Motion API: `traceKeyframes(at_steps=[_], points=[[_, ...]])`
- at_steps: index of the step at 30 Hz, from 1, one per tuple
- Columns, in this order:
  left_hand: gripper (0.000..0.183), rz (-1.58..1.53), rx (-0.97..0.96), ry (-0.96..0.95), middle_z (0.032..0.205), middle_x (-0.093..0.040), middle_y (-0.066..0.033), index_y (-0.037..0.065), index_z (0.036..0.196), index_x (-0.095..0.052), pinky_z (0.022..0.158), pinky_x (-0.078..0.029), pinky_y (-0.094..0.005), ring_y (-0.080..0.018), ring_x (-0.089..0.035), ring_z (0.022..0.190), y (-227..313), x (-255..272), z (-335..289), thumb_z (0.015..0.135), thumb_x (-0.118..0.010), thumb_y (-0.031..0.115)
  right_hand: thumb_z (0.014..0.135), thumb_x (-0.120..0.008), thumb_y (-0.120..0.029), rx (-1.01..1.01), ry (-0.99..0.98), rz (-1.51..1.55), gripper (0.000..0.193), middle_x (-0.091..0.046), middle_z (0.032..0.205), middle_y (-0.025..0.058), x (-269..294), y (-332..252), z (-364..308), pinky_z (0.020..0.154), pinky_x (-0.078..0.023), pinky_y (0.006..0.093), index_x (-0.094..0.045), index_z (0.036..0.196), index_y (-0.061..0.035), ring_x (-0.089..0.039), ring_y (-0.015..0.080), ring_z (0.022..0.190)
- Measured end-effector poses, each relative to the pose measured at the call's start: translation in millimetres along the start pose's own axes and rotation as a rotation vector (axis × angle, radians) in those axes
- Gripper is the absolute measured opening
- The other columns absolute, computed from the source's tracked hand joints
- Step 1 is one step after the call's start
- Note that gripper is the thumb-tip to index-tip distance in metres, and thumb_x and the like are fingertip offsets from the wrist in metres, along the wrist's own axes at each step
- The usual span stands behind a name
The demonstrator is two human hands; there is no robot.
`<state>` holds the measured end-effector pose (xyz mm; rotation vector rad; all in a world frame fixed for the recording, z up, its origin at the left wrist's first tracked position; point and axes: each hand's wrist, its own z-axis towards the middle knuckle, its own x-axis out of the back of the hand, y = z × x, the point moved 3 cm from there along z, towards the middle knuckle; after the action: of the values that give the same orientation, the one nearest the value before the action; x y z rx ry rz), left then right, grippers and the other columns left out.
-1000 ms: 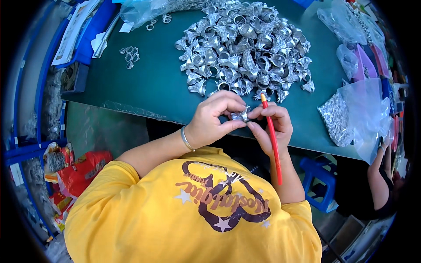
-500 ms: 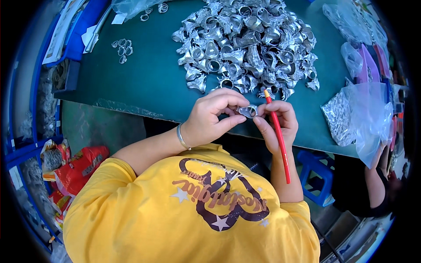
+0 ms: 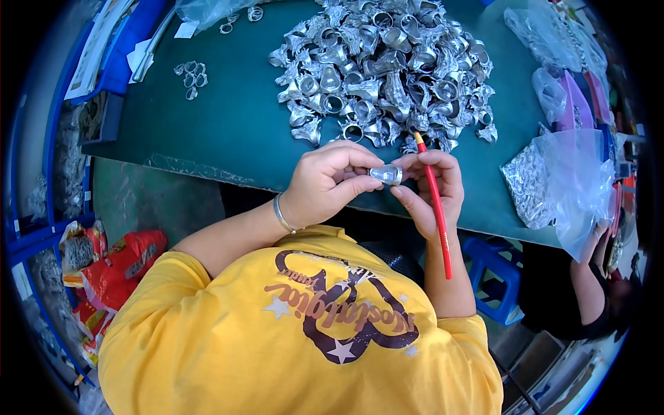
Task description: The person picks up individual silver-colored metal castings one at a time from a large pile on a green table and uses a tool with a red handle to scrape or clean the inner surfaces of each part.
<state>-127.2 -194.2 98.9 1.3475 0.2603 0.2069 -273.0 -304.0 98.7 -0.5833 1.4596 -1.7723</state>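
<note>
A chunky silver ring (image 3: 386,174) is pinched between the thumb and fingers of my left hand (image 3: 324,178), just off the near edge of the green table. My right hand (image 3: 443,190) is closed around a red pencil (image 3: 437,207), whose pale, dark-pointed tip points away from me. The right thumb and fingertips also come up against the ring's right end. Just beyond both hands lies a big heap of similar silver rings (image 3: 387,83); the pencil tip overlaps its near edge in the picture.
A small cluster of rings (image 3: 191,77) lies on the table (image 3: 228,117) at the left, with a few more by a plastic bag (image 3: 207,10). At right are a clear bag of metal pieces (image 3: 529,183) and another person's arm (image 3: 588,290). A blue stool (image 3: 492,277) stands below.
The ring has turned between my fingers, so its opening faces me less and its smooth inner side shows more. Both hands and the pencil have shifted slightly left in the picture.
</note>
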Motion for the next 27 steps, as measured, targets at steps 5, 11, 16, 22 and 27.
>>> traceKeyframes(at_steps=[5,11,16,22,27], points=[[0.016,0.035,0.015,0.011,0.102,-0.060,-0.0145,-0.006,0.100,-0.061,0.074,-0.056,-0.0258,-0.0193,-0.066,0.085,0,-1,-1,0.083,-0.062,-0.005,0.070,-0.071,0.012,-0.013,-0.019,0.055,0.053,-0.062,0.101,0.0138,1,1,0,0.079,-0.050,0.0288,-0.044,0.114,-0.0028,-0.061,0.0172,0.091],[0.016,-0.003,0.022,0.001,0.104,-0.059,-0.0143,-0.006,0.099,-0.061,0.075,-0.056,-0.0258,-0.0189,-0.066,0.087,3,-3,2,0.083,-0.063,-0.005,0.070,-0.072,0.011,-0.033,0.013,0.076,0.052,-0.062,0.098,0.0131,1,0,0,0.076,-0.050,0.0272,-0.045,0.113,-0.0027,-0.061,0.0155,0.088],[0.025,0.024,0.140,-0.041,0.106,-0.058,-0.0118,-0.003,0.107,-0.061,0.079,-0.053,-0.0254,-0.0163,-0.062,0.095,7,-6,5,0.082,-0.065,-0.003,0.070,-0.074,0.007,-0.027,-0.013,-0.014,0.052,-0.062,0.097,0.0097,1,1,-2,0.072,-0.047,0.0236,-0.046,0.112,-0.0040,-0.060,0.0132,0.088],[0.027,0.120,0.012,-0.078,0.104,-0.056,-0.0089,-0.004,0.110,-0.059,0.076,-0.052,-0.0244,-0.0141,-0.061,0.092,2,-5,6,0.084,-0.064,0.000,0.074,-0.072,0.006,0.016,-0.023,-0.155,0.047,-0.062,0.100,0.0088,-1,-4,-1,0.075,-0.047,0.0241,-0.048,0.114,-0.0032,-0.059,0.0131,0.089],[0.022,0.074,0.090,-0.039,0.104,-0.056,-0.0088,-0.004,0.107,-0.059,0.075,-0.052,-0.0232,-0.0130,-0.062,0.089,3,-4,5,0.086,-0.062,0.002,0.091,-0.055,-0.005,-0.032,0.090,-0.148,0.028,-0.063,0.097,0.0103,1,-10,0,0.083,-0.046,0.0273,-0.055,0.117,0.0039,-0.060,0.0170,0.091]])
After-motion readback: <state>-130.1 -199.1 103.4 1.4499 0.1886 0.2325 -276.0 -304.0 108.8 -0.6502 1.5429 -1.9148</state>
